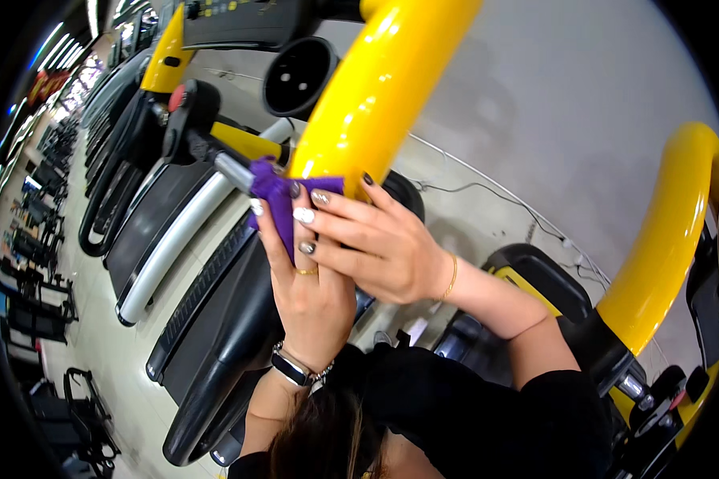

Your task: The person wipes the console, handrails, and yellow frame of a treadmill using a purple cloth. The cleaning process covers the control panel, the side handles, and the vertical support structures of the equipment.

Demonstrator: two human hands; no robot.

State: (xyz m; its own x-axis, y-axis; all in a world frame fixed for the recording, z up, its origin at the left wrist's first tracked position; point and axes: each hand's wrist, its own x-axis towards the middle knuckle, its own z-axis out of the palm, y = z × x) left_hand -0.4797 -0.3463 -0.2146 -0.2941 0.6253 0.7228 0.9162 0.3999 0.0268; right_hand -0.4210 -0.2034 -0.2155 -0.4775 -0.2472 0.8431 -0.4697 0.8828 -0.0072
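A purple cloth (pixel 278 200) is bunched over the inner end of a chrome bar (pixel 233 172) and lies against the lower end of a glossy yellow tubular upright (pixel 359 114) on a treadmill. My left hand (pixel 314 305), with a ring and a dark wristband, holds the cloth from below, its fingers spread along it. Across those fingers lies my right hand (pixel 389 251), fingers pointing left. Its little finger rests near the base of the yellow upright. Its thumb and whatever lies under its palm are hidden.
A black cup holder (pixel 299 78) and a console (pixel 239 24) sit above. Beside the bar is a control with a red button (pixel 177 97). A black curved handrail (pixel 215 377) runs below left. Another yellow upright (pixel 659 239) stands right; a cable (pixel 485 188) trails along the wall.
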